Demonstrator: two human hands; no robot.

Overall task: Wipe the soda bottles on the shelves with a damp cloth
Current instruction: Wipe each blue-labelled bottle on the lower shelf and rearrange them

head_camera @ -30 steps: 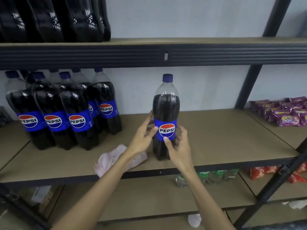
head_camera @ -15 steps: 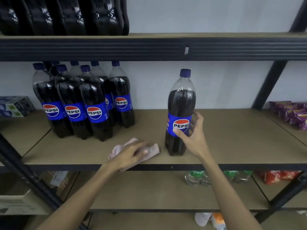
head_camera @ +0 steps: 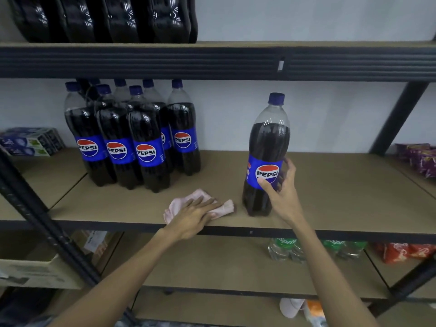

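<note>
So, left hand (head_camera: 197, 217): lying flat on the pink cloth (head_camera: 179, 205) at the front edge of the shelf board (head_camera: 342, 192). Fingers are pretty much straight, with nothing bunched up in them as far as I can see.
Pink cloth: just left of the lone bottle, not touching it. I'd scoop it into a loose pad so a wide face meets the plastic, not a corner.
Right hand (head_camera: 284, 197): clamped on the Pepsi bottle (head_camera: 267, 142) at label height, thumb on the logo, fingers round the right side.
Pepsi bottle: upright on its own mid-shelf, well apart from the rest. That grip is low on a tall bottle, so rubbing up near the neck could tip it. I'd press lightly, work from the cap downward, and turn it with the right hand to reach the back.
Other Pepsi bottles (head_camera: 132, 147): bunched together at the back left. My guess is they're next in line.
Top-shelf bottles (head_camera: 106, 17): only the bottoms show.
</note>
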